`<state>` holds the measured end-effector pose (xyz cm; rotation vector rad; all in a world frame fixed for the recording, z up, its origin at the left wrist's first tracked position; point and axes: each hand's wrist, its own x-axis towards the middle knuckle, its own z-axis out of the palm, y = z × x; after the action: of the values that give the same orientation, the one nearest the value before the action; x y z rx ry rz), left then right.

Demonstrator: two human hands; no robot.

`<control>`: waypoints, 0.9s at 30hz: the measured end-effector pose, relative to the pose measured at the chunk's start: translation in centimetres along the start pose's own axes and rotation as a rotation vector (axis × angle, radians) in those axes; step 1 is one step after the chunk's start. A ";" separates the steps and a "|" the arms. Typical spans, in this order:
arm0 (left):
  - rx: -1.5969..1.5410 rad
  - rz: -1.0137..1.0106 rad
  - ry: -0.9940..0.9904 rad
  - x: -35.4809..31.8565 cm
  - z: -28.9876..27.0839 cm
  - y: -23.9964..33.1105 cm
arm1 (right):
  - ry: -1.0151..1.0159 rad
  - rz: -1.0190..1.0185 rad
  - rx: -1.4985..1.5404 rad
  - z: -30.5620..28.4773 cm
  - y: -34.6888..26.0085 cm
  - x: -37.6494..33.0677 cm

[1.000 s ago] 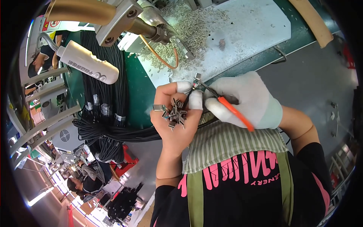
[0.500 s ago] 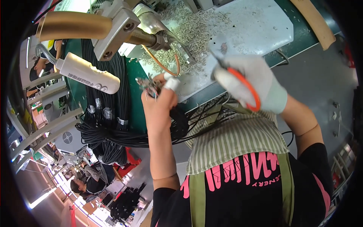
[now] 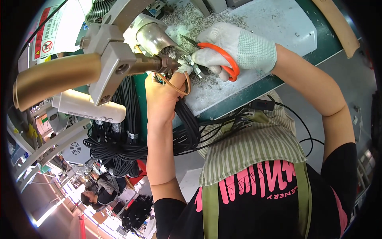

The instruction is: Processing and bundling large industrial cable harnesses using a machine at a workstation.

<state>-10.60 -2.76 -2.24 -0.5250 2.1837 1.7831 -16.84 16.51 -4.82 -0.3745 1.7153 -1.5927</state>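
Observation:
My left hand [image 3: 163, 95], bare with white covers on the fingertips, is closed around the ends of a bundle of black cables [image 3: 187, 119]. It sits right below a metal nozzle [image 3: 149, 36] and a brass-coloured fitting; the wire ends are mostly hidden there. My right hand [image 3: 234, 47], in a white knit glove, grips orange-handled scissors [image 3: 223, 53]. Their dark pointed blade sticks out toward the upper left, close to the nozzle. The right fingertips are beside a small shiny metal block [image 3: 195, 65], close to the left fingertips; whether they touch cannot be told.
Small pale clippings [image 3: 187, 20] litter a white board [image 3: 278, 24] on the green table. A metal arm with a brown cylinder [image 3: 59, 79] and a white lamp-like tube [image 3: 89, 107] stand at the left. More black cables [image 3: 111, 141] hang over the table edge. A person [image 3: 99, 195] sits far off.
My left hand has moved up with the wire ends to the nozzle. My right hand has come left and up with the scissors, nearer the left hand. The view has shifted slightly.

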 end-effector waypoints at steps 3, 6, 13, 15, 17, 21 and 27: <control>0.018 0.053 0.066 -0.1 0.3 -0.2 | -0.012 0.003 -0.016 0.1 -0.2 0.1; 0.023 0.124 0.133 -0.1 0.5 -0.6 | -0.024 0.026 -0.015 0.0 -0.4 0.1; 0.070 0.192 0.143 -0.8 0.6 -1.2 | -0.029 0.050 0.019 0.0 -0.6 0.0; 0.056 0.207 0.158 -0.8 0.8 -1.5 | -0.031 0.063 0.034 0.0 -0.7 0.0; 0.014 0.238 0.175 -0.8 1.0 -1.7 | -0.044 0.053 0.055 -0.2 -0.7 -0.1; 0.007 0.263 0.182 -0.8 1.0 -1.7 | -0.050 0.051 0.024 -0.2 -0.8 0.0; 0.072 0.217 0.098 -1.4 0.7 -0.7 | -0.025 0.036 0.003 0.1 -0.9 -0.7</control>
<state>-9.07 -2.02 -2.37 -0.3791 2.4438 1.8099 -16.56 16.70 -3.72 -0.3586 1.6916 -1.5587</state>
